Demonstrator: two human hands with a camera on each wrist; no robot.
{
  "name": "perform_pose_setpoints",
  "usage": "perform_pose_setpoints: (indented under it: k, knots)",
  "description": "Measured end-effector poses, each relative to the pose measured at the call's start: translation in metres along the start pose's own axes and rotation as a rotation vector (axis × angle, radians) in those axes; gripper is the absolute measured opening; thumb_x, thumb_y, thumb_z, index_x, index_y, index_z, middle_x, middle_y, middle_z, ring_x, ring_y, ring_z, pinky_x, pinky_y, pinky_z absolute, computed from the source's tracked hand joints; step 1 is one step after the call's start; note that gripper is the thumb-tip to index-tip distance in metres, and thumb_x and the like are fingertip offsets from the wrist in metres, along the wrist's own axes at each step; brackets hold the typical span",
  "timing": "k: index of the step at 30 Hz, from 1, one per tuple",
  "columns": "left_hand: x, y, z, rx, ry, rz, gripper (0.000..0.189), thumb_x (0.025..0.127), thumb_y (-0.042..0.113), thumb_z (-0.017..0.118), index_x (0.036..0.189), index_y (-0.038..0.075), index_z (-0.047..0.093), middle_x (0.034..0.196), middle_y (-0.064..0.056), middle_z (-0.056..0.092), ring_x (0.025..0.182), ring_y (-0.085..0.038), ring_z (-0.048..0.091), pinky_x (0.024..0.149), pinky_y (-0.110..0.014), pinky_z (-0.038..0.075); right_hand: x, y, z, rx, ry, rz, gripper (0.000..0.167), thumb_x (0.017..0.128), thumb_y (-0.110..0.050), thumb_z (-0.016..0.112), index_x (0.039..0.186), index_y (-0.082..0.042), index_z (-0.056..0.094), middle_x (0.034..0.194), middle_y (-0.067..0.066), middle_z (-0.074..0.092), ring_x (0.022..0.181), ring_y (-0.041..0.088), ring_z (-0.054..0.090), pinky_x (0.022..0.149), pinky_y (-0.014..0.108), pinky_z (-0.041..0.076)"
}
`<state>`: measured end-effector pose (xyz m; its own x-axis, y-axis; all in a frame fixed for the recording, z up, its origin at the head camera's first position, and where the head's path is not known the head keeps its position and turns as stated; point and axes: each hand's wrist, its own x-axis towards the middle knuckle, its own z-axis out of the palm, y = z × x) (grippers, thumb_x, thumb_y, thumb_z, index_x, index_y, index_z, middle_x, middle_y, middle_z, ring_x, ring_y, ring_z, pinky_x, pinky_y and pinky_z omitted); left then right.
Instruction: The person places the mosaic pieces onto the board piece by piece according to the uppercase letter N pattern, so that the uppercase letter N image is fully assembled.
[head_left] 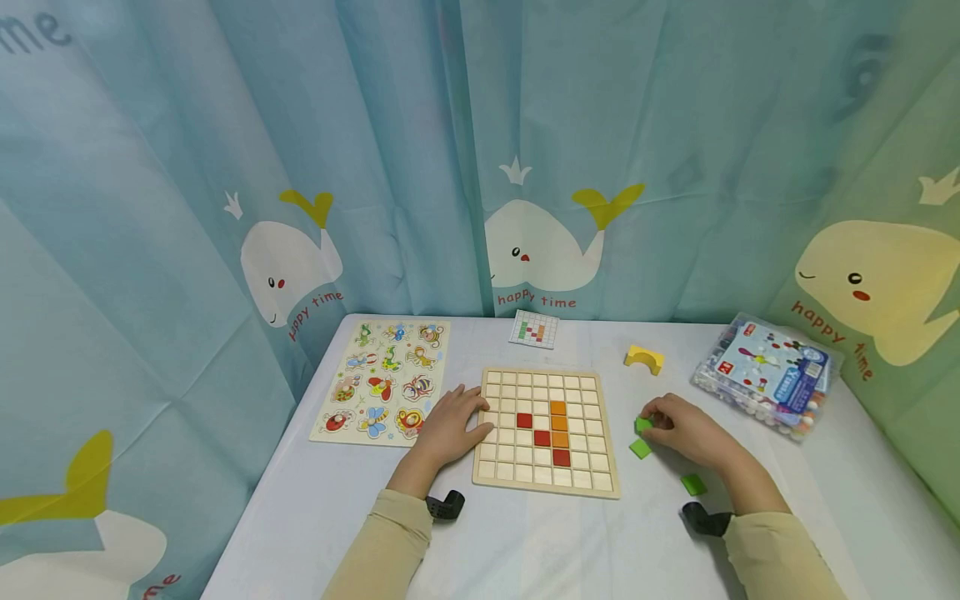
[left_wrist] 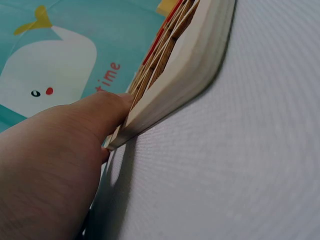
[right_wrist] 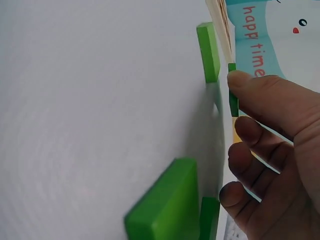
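A wooden grid board (head_left: 512,475) lies on the table, with red tiles (head_left: 524,421) in a diagonal and orange tiles (head_left: 558,422) in a column. My left hand (head_left: 448,425) rests at the board's left edge; in the left wrist view its thumb (left_wrist: 112,107) touches the rim (left_wrist: 172,95). To the right of the board, my right hand (head_left: 684,429) pinches a green tile (right_wrist: 233,95) between thumb and fingers, the fingertips behind it partly hidden. Near that hand are another green tile (head_left: 640,448) and, closer to me, one more green tile (head_left: 693,484).
Behind the board lies a small pattern card (head_left: 535,329). An insect picture puzzle (head_left: 390,383) is on the left. Back right are a yellow arch block (head_left: 643,360) and a clear plastic box (head_left: 768,375) of small parts. A curtain (head_left: 405,167) hangs behind the table.
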<state>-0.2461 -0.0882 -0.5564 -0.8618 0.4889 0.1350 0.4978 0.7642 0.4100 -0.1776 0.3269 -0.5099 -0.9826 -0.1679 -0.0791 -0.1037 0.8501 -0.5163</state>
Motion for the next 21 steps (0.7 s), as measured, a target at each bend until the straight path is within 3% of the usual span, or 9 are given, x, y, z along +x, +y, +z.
perform_pose_setpoints:
  k: [5, 21]
  knots:
    - [-0.001, 0.001, -0.001, 0.002, -0.008, -0.008, 0.033, 0.095, 0.050, 0.057, 0.118, 0.026, 0.059, 0.154, 0.002, 0.046, 0.149, -0.028, 0.032, 0.127, -0.043, 0.022, 0.001, -0.008, -0.002, -0.006, 0.020, -0.021, 0.024, 0.090, -0.026, 0.072, 0.107, -0.011, 0.065, 0.101, 0.003, 0.059, 0.085, 0.016, 0.050, 0.070, 0.029, 0.045]
    - [-0.002, 0.002, -0.002, -0.002, -0.014, -0.011, 0.033, 0.095, 0.050, 0.058, 0.119, 0.027, 0.059, 0.154, 0.003, 0.045, 0.149, -0.027, 0.031, 0.127, -0.042, 0.022, 0.020, -0.053, 0.004, 0.027, -0.022, -0.063, 0.021, 0.090, -0.023, 0.072, 0.107, -0.012, 0.064, 0.095, 0.000, 0.058, 0.080, 0.016, 0.047, 0.060, 0.025, 0.041]
